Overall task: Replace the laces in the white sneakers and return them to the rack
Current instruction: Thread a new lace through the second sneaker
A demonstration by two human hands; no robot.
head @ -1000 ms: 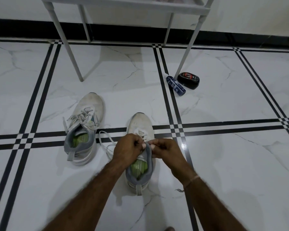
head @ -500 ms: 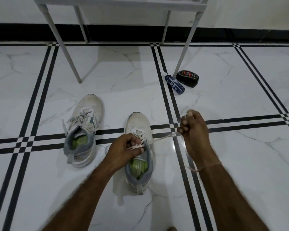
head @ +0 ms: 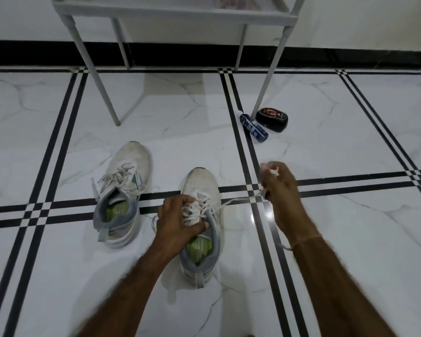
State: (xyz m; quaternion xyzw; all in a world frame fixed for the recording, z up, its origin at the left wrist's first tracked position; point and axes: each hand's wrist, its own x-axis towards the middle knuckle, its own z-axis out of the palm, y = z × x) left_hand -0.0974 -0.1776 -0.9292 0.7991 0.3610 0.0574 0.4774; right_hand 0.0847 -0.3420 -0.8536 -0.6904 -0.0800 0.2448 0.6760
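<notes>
floor [head: 350, 239]: white marble tiles crossed by black double stripes, with everything below standing or lying on it
rack [head: 170, 10]: pale metal frame at 12 o'clock of the view, on thin legs before the black skirting; only its lowest shelf shows
near sneaker [head: 199, 183]: white with a grey collar and green insole, upright on the floor at the centre of the view, toe to 12 o'clock, partly laced
second sneaker [head: 131, 156]: matching shoe at 10 o'clock of the near sneaker, near it but apart, laces loose
left hand [head: 175, 220]: fingers curled over the near sneaker's lacing, thumb at the collar, gripping it
right hand [head: 281, 186]: pinching the lace, raised at 2 o'clock of the near sneaker
lace [head: 238, 200]: white, taut from the upper eyelets to the right hand
black tin [head: 272, 119]: by the rack's front right leg, at 1 o'clock of the view
blue tube [head: 254, 127]: lying at 8 o'clock of the black tin, just beside it
</notes>
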